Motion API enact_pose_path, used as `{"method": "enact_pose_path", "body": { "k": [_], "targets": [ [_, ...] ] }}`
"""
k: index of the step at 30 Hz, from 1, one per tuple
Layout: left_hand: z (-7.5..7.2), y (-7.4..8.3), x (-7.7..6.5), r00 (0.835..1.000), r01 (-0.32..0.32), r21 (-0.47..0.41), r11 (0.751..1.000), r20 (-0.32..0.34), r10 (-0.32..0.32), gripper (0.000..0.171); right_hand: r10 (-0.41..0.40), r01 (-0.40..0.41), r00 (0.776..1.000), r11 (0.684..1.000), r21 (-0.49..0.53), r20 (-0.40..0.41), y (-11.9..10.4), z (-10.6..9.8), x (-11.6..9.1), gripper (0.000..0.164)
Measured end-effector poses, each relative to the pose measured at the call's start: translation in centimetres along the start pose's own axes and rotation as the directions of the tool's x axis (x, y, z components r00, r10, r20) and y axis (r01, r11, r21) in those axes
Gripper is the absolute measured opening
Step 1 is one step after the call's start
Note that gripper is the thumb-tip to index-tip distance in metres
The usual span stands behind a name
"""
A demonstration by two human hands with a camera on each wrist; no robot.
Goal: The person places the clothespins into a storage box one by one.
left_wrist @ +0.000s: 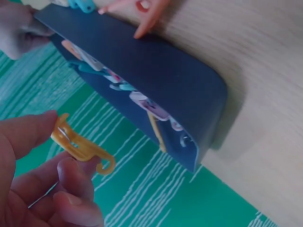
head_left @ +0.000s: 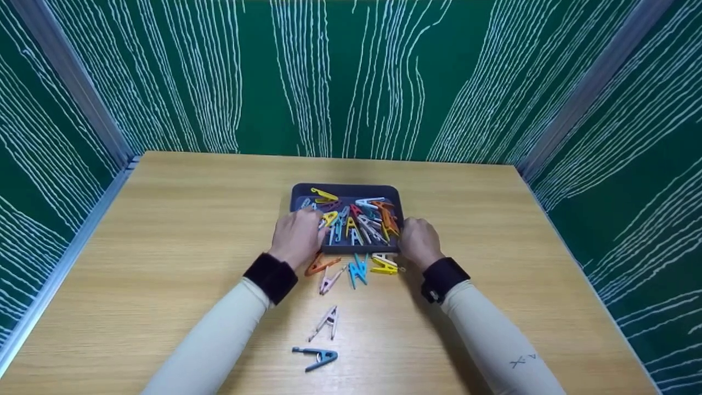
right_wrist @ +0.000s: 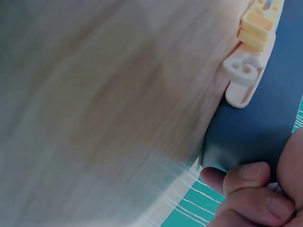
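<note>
Yellow plastic clothespin [left_wrist: 79,148], pinched at the fingertips of the left hand [head_left: 298,235], above the dark tray [head_left: 359,249]; the right hand [head_left: 421,241] grips the tray's right side.

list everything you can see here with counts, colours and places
Table: one, light wood, beneath the tray
Tray: one, dark blue-grey, on table
Piled clothespins: too overlapped to count, mixed colours, inside tray
Held clothespin: one, yellow, in left hand
Front clothespins: at least five, orange, pale pink, light blue, yellow, cream, before tray
Nearest clothespins: two, white and grey-blue, nearer the person
Walls: three, green, white-lined, left, back, right
Posts: two, grey, wall corners
Sleeves: two, pale, forearms
Wristbands: two, black, wrists
Right hand: one, bare, gripping tray's right side
</note>
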State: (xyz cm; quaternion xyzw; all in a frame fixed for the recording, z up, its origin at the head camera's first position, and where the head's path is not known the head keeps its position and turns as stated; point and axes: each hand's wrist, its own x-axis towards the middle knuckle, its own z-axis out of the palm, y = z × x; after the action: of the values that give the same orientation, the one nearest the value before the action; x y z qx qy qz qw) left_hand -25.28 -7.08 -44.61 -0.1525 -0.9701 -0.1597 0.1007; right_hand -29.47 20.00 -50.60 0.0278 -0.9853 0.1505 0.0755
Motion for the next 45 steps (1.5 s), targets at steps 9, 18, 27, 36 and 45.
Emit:
{"method": "enact_pose_path", "body": {
  "k": [9,18,27,36,45],
  "targets": [
    [1.6,-0.3,2.8,0.997,0.073,0.011,0.997,-0.017,-0.073,0.029,-0.018,0.018,1.000,1.000,-0.002,-0.016,0.0,-0.1,0.0,0.011],
    [3.0,-0.7,3.9,0.988,0.149,-0.013,0.989,0.031,-0.148,0.039,-0.028,0.028,0.999,1.000,0.005,-0.024,-0.1,0.0,-0.1,0.013],
    [2.7,-1.1,2.6,0.989,0.147,-0.019,0.989,0.034,-0.146,0.048,-0.011,0.011,1.000,1.000,0.009,-0.002,-0.1,-0.1,-0.1,0.015],
    [2.9,-1.2,0.5,0.996,0.083,-0.026,0.996,-0.007,-0.083,0.040,-0.004,0.004,1.000,1.000,0.003,0.007,0.0,-0.1,-0.2,0.013],
    [2.2,-0.6,-2.7,0.997,-0.075,-0.051,0.996,-0.031,0.074,0.031,0.026,-0.025,0.999,0.999,-0.021,0.048,-0.1,-0.2,0.1,0.015]
  ]
}}
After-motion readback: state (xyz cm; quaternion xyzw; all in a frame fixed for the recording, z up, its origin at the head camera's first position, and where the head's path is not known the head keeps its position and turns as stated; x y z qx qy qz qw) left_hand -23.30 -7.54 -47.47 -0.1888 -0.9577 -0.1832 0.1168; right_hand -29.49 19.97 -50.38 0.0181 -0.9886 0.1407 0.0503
